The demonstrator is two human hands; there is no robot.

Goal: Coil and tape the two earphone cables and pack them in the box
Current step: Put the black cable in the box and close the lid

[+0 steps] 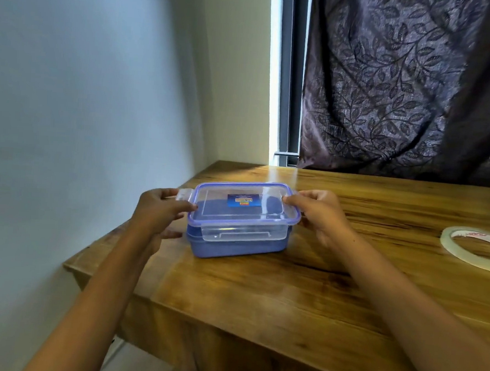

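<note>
1. Gripping the box [236, 243] from both short ends right now: left hand [157, 208] is on the left edge of the lid [237, 190], fingers curled by the side clip [184, 194], which is flipped out. Right hand [321, 215] has the right edge, thumb on the lid corner.
2. So the box sits dead between the hands, long axis running hand to hand. Both look about equally close; neither is the "nearer" one.
3. Looks-wise: blue tub, clear lid with a purple-blue rim and a small blue sticker [243, 200] on top. The front clip [243, 232] is folded down.
4. I can't make out any earphone cables anywhere, inside or out. The lid's too hazy to tell.
5. Tape roll [475, 248] lies flat on the table [289, 288], well off past the right hand, nobody touching it.
6. My guess is the side clips are what's being worked, but opening or closing I can't say.
</note>
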